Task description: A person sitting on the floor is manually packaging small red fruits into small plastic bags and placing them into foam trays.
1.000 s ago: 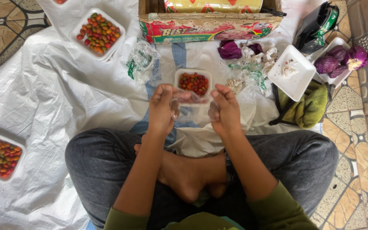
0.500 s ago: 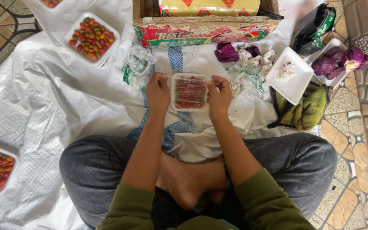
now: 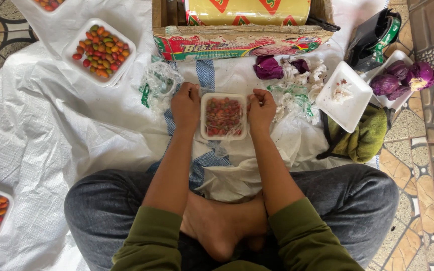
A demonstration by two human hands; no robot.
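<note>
A small white tray of cherry tomatoes [image 3: 223, 116] is clasped at both sides by the left hand [image 3: 186, 106] and right hand [image 3: 260, 109], each grip clenched on cling film pulled taut over it.

A home-style food packing spot set up on the floor: patterned floor tiles [image 3: 430, 165] show around a white plastic sheet [image 3: 51, 115] where a person sits cross-legged. Beyond the hands stands a cardboard box [image 3: 242, 40] holding a roll of cling film [image 3: 247, 7]; white foam trays of small red and green fruits [image 3: 99, 50] lie to the left, purple cabbage pieces [image 3: 403, 80] to the right
</note>
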